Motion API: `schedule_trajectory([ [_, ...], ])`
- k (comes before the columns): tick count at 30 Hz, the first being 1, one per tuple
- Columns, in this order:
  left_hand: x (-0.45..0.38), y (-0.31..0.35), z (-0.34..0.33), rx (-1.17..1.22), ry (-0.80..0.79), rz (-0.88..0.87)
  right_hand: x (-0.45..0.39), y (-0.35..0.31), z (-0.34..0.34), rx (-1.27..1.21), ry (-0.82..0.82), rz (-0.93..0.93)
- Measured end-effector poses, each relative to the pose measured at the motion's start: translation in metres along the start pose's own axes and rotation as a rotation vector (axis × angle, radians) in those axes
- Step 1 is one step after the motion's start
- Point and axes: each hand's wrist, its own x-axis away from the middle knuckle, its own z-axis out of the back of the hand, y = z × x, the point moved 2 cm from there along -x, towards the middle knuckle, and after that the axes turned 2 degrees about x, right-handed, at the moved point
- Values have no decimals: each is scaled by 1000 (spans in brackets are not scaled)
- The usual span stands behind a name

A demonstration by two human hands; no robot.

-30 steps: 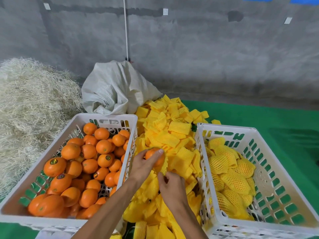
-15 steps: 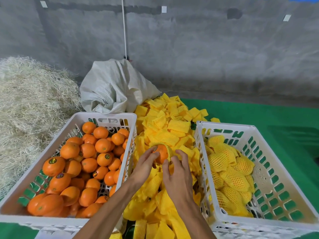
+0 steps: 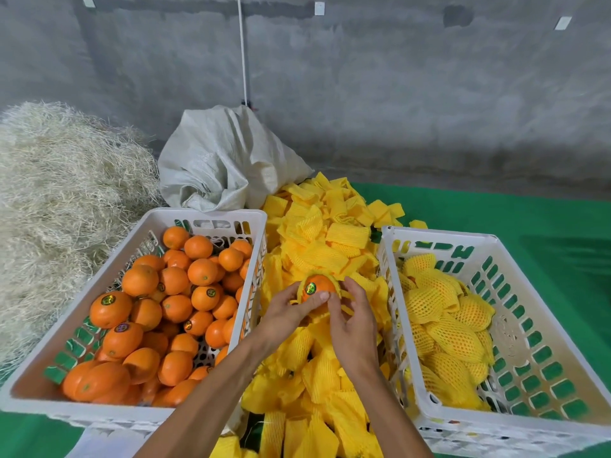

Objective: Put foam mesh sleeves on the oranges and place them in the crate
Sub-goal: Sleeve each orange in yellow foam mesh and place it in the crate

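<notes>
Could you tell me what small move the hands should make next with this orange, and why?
Probably draw the sleeve further over the orange: its stickered top is still bare while the left hand holds it and the right hand pinches the mesh.

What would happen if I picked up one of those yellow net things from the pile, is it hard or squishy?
Probably soft and floppy: the foam mesh sleeves in the pile lie bent and crumpled. Likely very light, since they heap up loosely. It seems stretchy too, because the sleeve the hands are pulling on wraps round the orange.
</notes>
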Motion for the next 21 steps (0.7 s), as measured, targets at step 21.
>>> schedule_trajectory([
  [21, -6, -3, 5, 206, 110, -147, 4, -14, -7, 135, 119, 197],
])
